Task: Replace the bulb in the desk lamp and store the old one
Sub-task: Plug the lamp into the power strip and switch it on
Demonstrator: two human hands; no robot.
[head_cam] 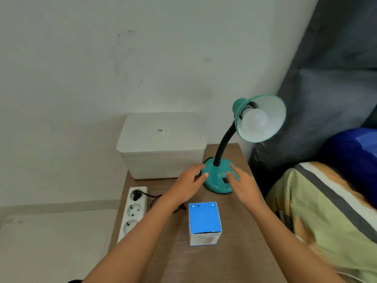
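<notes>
A teal desk lamp [217, 180] stands on the small wooden table [234, 252], its black gooseneck curving up to a teal shade [269, 127] that faces me. A white bulb [255, 120] sits in the shade. My left hand [188, 184] is at the left side of the lamp's round base, fingertips touching it. My right hand [242, 184] rests on the base's right side, fingers spread. Neither hand holds anything. A blue-and-white bulb box [204, 222] stands closed on the table just in front of the lamp, between my forearms.
A white lidded storage box [161, 148] sits behind my left hand at the table's back. A white power strip [134, 211] with a black plug and cord lies along the left edge. A bed with a striped blanket [326, 221] borders the right side.
</notes>
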